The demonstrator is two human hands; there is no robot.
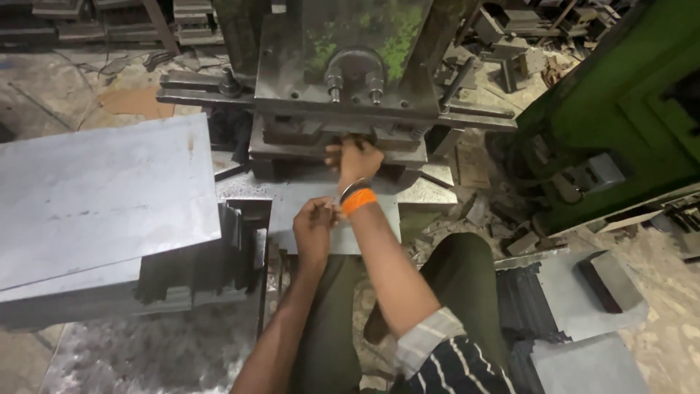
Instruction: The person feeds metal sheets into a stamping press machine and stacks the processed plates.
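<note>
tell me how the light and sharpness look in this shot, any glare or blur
Head view: dim workshop light; soft glare on the big steel sheet; deep shadow in the press gap where the right hand reaches; left hand slightly soft; edges bent by the wide lens.

A metal workshop: press machine [343, 80], stacked steel sheets [102, 197], scrap.

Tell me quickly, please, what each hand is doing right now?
Left hand: fingers curled on the near edge of the metal sheet.
Right hand: reaching under the press die; its grip cannot be told.
</note>
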